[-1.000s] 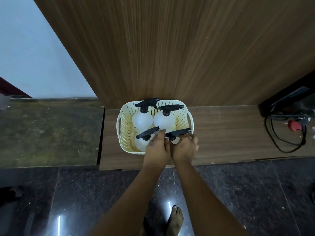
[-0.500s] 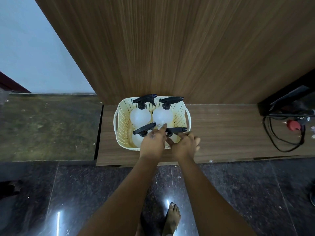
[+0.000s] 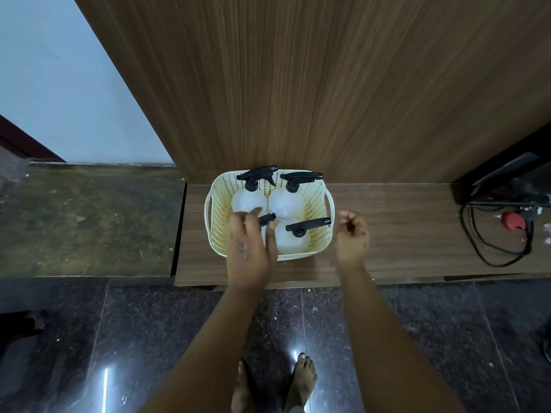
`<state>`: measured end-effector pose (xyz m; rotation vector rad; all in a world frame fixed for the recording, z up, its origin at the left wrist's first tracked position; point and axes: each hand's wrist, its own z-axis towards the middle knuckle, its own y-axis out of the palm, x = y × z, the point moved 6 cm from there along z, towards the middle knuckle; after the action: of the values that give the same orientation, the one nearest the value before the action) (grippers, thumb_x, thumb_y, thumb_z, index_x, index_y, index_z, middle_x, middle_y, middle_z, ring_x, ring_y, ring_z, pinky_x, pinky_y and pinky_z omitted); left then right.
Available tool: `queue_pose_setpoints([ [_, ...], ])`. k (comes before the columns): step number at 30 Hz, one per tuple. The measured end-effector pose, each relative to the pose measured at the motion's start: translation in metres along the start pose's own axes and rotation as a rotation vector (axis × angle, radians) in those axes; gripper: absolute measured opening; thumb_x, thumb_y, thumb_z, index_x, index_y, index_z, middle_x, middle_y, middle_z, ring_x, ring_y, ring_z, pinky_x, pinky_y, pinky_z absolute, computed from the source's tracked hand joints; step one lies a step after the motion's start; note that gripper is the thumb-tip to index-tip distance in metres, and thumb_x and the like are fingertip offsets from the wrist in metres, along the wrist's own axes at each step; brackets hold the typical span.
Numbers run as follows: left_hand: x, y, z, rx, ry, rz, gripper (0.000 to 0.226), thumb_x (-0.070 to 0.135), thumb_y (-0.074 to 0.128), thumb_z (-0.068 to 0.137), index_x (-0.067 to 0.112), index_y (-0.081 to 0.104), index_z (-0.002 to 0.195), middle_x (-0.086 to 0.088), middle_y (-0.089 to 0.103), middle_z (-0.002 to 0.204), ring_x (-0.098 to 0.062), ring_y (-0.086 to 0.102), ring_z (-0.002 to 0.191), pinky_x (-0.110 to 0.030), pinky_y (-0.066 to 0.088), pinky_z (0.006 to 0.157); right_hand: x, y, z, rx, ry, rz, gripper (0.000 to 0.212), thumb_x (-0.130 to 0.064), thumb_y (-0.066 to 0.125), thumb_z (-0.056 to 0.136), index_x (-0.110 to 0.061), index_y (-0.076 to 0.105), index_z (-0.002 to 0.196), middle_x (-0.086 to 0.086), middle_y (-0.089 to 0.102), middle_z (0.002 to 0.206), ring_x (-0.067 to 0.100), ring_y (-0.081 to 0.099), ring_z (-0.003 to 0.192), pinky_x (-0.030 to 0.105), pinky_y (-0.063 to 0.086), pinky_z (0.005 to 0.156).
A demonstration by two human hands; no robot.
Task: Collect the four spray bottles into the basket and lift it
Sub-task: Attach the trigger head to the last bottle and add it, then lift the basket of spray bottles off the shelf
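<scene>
Cream perforated plastic basket point(image 3: 320, 204): our left hand point(image 3: 249, 245) reaches in, fingers straight; our right hand point(image 3: 351, 236) hovers beside, fingers loosely curled, empty.

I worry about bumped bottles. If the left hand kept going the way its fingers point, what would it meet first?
Probably the back-left spray bottle: the left hand lies over the basket, fingertips almost there. Depth is unclear.

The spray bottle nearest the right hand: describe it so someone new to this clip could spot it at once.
Find the cream perforated basket on the wooden ledge against the wood-panelled wall. Four white spray bottles with black trigger heads stand inside. This spray bottle is in the near right corner, fully uncovered, while its near-left neighbour sits under the left hand.
</scene>
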<state>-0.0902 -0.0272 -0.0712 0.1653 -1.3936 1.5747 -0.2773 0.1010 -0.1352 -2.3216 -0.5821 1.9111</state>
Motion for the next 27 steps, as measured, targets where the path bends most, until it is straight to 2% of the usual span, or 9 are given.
queue_pose_setpoints([
  [3,-0.031,-0.021,0.021,0.168,-0.270,0.072,0.040,0.024,0.052,0.093,0.003,0.047,0.126,-0.018,0.046,0.122,-0.030,0.045,0.107,-0.040,0.040,0.085,-0.003,-0.003,0.025,0.039,0.072,0.024,0.025,0.005,0.046,0.090,-0.004,0.062,0.108,0.008,0.062,0.106,0.013,0.054,0.092,0.014,0.048,0.074],
  [6,-0.075,-0.015,0.030,0.005,-0.596,0.047,0.053,0.021,0.047,0.095,-0.001,0.033,0.140,-0.021,0.033,0.145,-0.040,0.033,0.130,-0.053,0.033,0.103,-0.003,0.019,0.032,-0.165,0.112,-0.079,0.024,-0.004,0.049,0.093,-0.005,0.059,0.115,0.003,0.062,0.106,0.017,0.057,0.097,0.022,0.050,0.079],
  [8,-0.096,-0.004,0.027,-0.134,-0.718,-0.050,0.048,0.021,0.042,0.098,-0.001,0.032,0.140,-0.019,0.034,0.147,-0.038,0.030,0.136,-0.051,0.031,0.109,-0.003,0.034,0.031,-0.275,0.123,-0.105,0.028,-0.010,0.049,0.096,-0.008,0.057,0.123,0.004,0.063,0.110,0.020,0.059,0.099,0.030,0.049,0.085],
  [11,-0.104,-0.002,0.024,-0.164,-0.727,-0.099,0.034,0.016,0.040,0.097,0.004,0.046,0.129,-0.016,0.053,0.131,-0.034,0.049,0.122,-0.048,0.042,0.100,-0.002,0.040,0.034,-0.261,0.118,-0.091,0.027,-0.010,0.048,0.097,-0.010,0.057,0.122,0.004,0.063,0.103,0.015,0.059,0.091,0.021,0.047,0.073],
  [14,-0.105,-0.007,0.020,-0.129,-0.723,-0.118,0.031,0.007,0.037,0.092,0.010,0.053,0.119,-0.011,0.061,0.117,-0.030,0.057,0.108,-0.049,0.048,0.091,0.005,0.039,0.035,-0.213,0.142,-0.095,0.028,-0.002,0.041,0.097,-0.010,0.061,0.116,0.007,0.066,0.099,0.010,0.059,0.079,0.009,0.047,0.060],
  [18,-0.102,-0.012,0.013,-0.101,-0.687,-0.127,0.032,-0.001,0.038,0.086,0.009,0.057,0.110,-0.010,0.064,0.105,-0.029,0.059,0.097,-0.038,0.047,0.077,0.011,0.032,0.028,-0.197,0.162,-0.055,0.033,0.005,0.036,0.095,-0.006,0.064,0.109,0.000,0.063,0.084,0.012,0.058,0.079,0.013,0.047,0.065],
  [21,-0.101,-0.020,0.002,-0.107,-0.664,-0.116,0.035,-0.002,0.036,0.087,0.008,0.056,0.114,-0.011,0.064,0.106,-0.030,0.059,0.098,-0.041,0.047,0.080,0.016,0.016,0.013,-0.174,0.156,-0.053,0.032,0.004,0.038,0.094,-0.011,0.066,0.098,0.000,0.064,0.082,0.014,0.059,0.081,0.024,0.048,0.076],
  [25,-0.098,-0.035,-0.024,-0.088,-0.662,-0.090,0.037,0.005,0.040,0.089,0.012,0.055,0.121,-0.007,0.065,0.110,-0.028,0.059,0.102,-0.041,0.047,0.085,0.018,-0.013,-0.020,-0.128,0.139,-0.028,0.030,0.004,0.041,0.094,-0.008,0.067,0.103,0.003,0.067,0.087,0.011,0.061,0.079,0.012,0.049,0.069],
  [27,-0.098,-0.042,-0.043,-0.039,-0.647,-0.103,0.029,0.009,0.044,0.089,0.014,0.058,0.113,-0.004,0.065,0.101,-0.028,0.060,0.097,-0.037,0.046,0.080,0.025,-0.027,-0.039,-0.141,0.154,-0.005,0.030,0.002,0.043,0.094,-0.013,0.068,0.100,0.002,0.068,0.089,0.011,0.062,0.082,0.017,0.050,0.075],
])
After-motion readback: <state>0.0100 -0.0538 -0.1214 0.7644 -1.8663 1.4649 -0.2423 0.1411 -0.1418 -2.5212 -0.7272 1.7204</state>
